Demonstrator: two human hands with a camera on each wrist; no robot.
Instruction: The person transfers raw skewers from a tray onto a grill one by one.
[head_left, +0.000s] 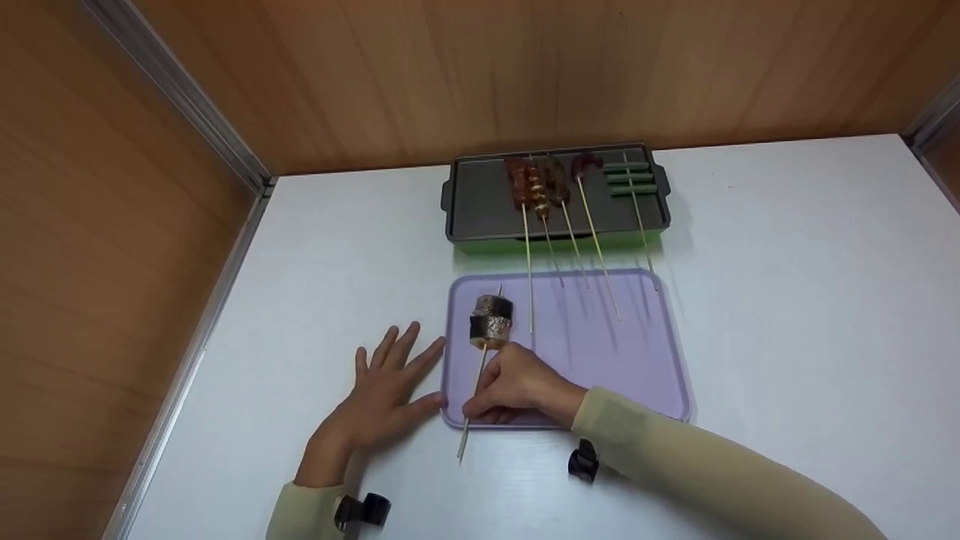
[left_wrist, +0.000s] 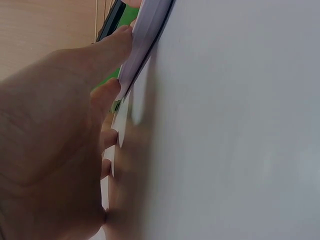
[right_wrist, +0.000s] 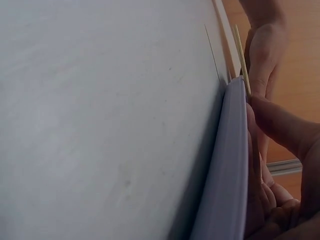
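Observation:
In the head view my right hand (head_left: 514, 386) pinches the thin wooden stick of a skewer (head_left: 491, 321) that carries chunky dark, silvery-skinned pieces. The skewer lies over the left side of a lilac tray (head_left: 645, 352), its stick end reaching past the front rim. My left hand (head_left: 382, 401) is spread flat on the table, with thumb and forefinger at the tray's left rim. From the left wrist, its thumb (left_wrist: 112, 47) meets the tray wall (left_wrist: 145, 45). The right wrist view shows the stick (right_wrist: 242, 57) coming out past my right thumb (right_wrist: 280, 120).
Behind the tray stands a grill (head_left: 480, 195) with a black plate and green base. Several skewers lie on it, including a red one (head_left: 519, 184) and one with green pieces (head_left: 630, 180); their sticks overhang the tray. Wooden panels (head_left: 525, 75) border the white table (head_left: 787, 300).

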